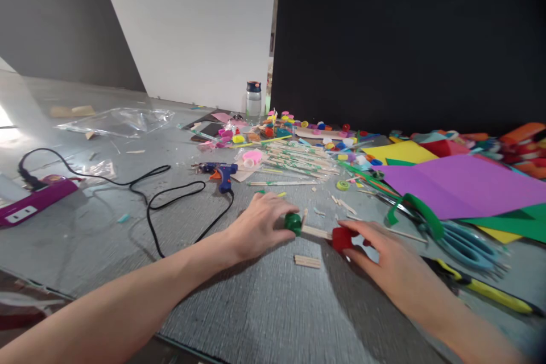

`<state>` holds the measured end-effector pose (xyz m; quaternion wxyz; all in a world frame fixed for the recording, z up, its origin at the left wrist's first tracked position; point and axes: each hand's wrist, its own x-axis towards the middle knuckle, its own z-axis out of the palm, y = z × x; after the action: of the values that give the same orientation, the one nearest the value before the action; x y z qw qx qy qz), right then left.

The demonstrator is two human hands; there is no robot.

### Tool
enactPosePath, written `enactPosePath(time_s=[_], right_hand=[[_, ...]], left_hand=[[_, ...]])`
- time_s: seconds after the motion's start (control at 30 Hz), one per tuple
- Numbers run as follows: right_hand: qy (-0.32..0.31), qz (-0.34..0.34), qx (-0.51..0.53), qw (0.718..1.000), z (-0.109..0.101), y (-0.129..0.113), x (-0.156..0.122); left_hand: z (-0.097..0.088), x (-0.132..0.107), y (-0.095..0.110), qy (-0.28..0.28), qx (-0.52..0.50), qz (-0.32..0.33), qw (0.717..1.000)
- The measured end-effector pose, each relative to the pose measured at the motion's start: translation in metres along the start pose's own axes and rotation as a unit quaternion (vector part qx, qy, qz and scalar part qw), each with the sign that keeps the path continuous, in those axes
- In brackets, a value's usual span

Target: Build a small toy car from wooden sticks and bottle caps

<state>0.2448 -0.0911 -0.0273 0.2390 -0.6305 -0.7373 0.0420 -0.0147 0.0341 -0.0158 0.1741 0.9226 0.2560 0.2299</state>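
Observation:
A green bottle cap (pixel 293 223) is pinched between the thumb and fingers of my left hand (pixel 261 219). To its right, my right hand (pixel 377 247) grips a red bottle cap (pixel 342 239) between thumb and forefinger. Between the two caps runs a short pale wooden stick (pixel 317 232), with a small upright wooden piece beside the green cap. Whether the stick is fixed to both caps I cannot tell. Just in front of it, a few short wooden pieces (pixel 307 261) lie side by side on the grey table (pixel 264 318).
A blue glue gun (pixel 226 175) with a black cord lies left of centre, near a purple power strip (pixel 42 199). Wrapped sticks (pixel 298 159) and loose caps are heaped behind. Blue-handled scissors (pixel 467 244), a yellow-black cutter (pixel 490 289) and a purple sheet (pixel 464 185) lie right.

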Motion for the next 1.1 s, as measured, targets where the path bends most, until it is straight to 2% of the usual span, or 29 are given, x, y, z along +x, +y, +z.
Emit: enactPosePath(time_s=[0.17, 0.27, 0.33, 0.4, 0.57, 0.7, 0.8, 0.93, 1.03, 1.1], right_hand=[[-0.016, 0.007, 0.026, 1.000, 0.001, 0.000, -0.014], [-0.021, 0.010, 0.022, 0.999, -0.003, 0.001, -0.017], [0.000, 0.011, 0.021, 1.000, -0.008, 0.002, -0.017], [0.033, 0.012, 0.027, 0.999, -0.013, 0.004, -0.016], [0.098, 0.023, 0.043, 0.994, -0.018, 0.006, -0.016], [0.113, -0.005, 0.045, 0.993, -0.016, 0.002, -0.015], [0.106, -0.016, 0.042, 0.993, -0.013, -0.002, -0.014], [0.100, -0.011, 0.049, 0.994, -0.011, -0.004, -0.013], [0.126, -0.019, 0.050, 0.991, -0.013, -0.006, -0.013], [0.144, -0.056, 0.045, 0.987, -0.015, -0.010, -0.015]], left_hand=[[-0.005, -0.001, 0.005, -0.046, -0.031, 0.046, 0.997], [-0.005, -0.001, 0.004, -0.055, -0.040, 0.052, 0.996], [-0.006, -0.001, 0.005, -0.045, -0.054, 0.053, 0.996], [-0.007, -0.001, 0.007, -0.009, -0.081, 0.038, 0.996], [-0.012, 0.000, 0.015, 0.143, -0.122, -0.044, 0.981], [-0.012, 0.001, 0.015, 0.184, -0.121, -0.046, 0.974], [-0.011, 0.002, 0.013, 0.180, -0.120, -0.031, 0.976], [-0.011, 0.003, 0.012, 0.136, -0.107, -0.029, 0.985], [-0.010, 0.002, 0.013, 0.110, -0.105, -0.039, 0.988], [-0.010, 0.002, 0.014, 0.112, -0.105, -0.047, 0.987]])
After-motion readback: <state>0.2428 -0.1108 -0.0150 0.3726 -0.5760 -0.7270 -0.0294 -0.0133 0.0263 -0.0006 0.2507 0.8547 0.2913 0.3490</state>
